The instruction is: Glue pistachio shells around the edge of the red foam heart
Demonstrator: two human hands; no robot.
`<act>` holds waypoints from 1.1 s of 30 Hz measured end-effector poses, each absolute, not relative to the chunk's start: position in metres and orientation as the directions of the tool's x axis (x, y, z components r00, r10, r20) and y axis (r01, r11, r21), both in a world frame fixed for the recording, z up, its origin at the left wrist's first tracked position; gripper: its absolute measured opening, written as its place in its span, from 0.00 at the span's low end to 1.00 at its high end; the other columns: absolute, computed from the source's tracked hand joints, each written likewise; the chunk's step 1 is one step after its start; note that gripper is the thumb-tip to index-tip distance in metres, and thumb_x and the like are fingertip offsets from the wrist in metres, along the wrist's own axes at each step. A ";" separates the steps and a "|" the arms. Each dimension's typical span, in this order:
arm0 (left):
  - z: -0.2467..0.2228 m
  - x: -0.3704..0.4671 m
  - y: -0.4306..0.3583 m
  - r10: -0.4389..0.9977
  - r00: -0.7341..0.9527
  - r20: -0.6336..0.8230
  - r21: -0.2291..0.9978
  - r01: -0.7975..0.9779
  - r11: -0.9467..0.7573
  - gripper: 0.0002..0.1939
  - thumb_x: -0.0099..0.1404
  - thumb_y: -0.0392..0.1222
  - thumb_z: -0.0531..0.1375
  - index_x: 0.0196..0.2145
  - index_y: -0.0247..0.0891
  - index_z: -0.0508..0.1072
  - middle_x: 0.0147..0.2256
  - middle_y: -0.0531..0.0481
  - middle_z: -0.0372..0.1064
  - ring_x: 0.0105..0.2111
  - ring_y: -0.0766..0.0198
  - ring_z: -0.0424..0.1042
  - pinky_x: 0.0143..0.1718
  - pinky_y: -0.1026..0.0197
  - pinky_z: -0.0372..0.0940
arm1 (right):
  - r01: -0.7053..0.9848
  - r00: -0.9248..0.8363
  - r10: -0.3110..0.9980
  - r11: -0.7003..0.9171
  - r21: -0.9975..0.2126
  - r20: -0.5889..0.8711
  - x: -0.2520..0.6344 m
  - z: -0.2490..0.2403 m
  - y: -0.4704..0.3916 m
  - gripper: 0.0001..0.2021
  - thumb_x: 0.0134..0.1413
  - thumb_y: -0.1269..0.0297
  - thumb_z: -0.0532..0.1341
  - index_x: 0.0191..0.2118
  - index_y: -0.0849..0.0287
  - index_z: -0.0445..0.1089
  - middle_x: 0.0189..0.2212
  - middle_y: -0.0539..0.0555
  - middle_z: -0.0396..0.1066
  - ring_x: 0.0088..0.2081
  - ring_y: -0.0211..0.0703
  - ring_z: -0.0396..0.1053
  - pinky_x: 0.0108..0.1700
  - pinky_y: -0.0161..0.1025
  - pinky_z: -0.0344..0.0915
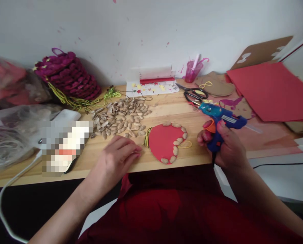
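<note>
My right hand (226, 142) is closed round the handle of a blue hot glue gun (221, 117), its nozzle pointing up and left. A finger rests by its orange trigger. My left hand (119, 154) hovers low over the table, fingers bent and pressed together; anything between them is hidden. Between both hands lies a red paper heart (161, 140) on its side, with peanut shells (175, 150) along part of its edge. Green-yellow threads (148, 137) hang at its point, and a yellow loop (186, 145) sits at its notch. Beyond my left hand spreads a pile of peanut shells (123, 117).
Black scissors (195, 93) and a pink-stained cup (192, 70) stand behind the glue gun. Red sheets (276, 91) lie at right. At left are a purple woven piece (70, 76), plastic bags (14, 125), a phone (72, 149) and a white cable (11, 189).
</note>
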State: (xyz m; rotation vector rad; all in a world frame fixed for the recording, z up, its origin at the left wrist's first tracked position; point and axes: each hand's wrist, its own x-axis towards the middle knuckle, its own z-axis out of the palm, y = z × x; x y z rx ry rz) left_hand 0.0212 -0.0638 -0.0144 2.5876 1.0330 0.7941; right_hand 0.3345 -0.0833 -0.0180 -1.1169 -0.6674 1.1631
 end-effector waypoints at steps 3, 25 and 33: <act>-0.016 0.038 -0.061 0.643 0.663 0.384 0.404 0.506 -0.763 0.09 0.70 0.34 0.60 0.47 0.40 0.75 0.44 0.46 0.74 0.47 0.57 0.69 0.50 0.53 0.66 | -0.375 0.304 0.943 -0.012 -0.927 -0.135 0.334 -0.017 -0.082 0.19 0.43 0.46 0.72 0.31 0.58 0.75 0.16 0.47 0.67 0.23 0.40 0.71 0.26 0.34 0.65; -0.024 0.069 -0.073 0.713 0.586 0.385 0.330 0.634 -0.699 0.12 0.71 0.41 0.60 0.50 0.39 0.73 0.48 0.40 0.71 0.48 0.49 0.68 0.49 0.42 0.65 | -0.357 0.315 0.931 -0.063 -0.932 -0.183 0.333 -0.011 -0.081 0.20 0.38 0.46 0.75 0.28 0.55 0.72 0.18 0.49 0.69 0.33 0.54 0.80 0.26 0.38 0.74; -0.028 0.070 -0.071 0.713 0.604 0.355 0.340 0.628 -0.701 0.13 0.72 0.38 0.57 0.53 0.39 0.71 0.50 0.41 0.71 0.49 0.50 0.70 0.51 0.42 0.64 | -0.345 0.186 0.940 -0.211 -0.915 -0.287 0.322 -0.011 -0.069 0.22 0.38 0.45 0.76 0.31 0.57 0.74 0.20 0.52 0.73 0.34 0.54 0.81 0.29 0.39 0.78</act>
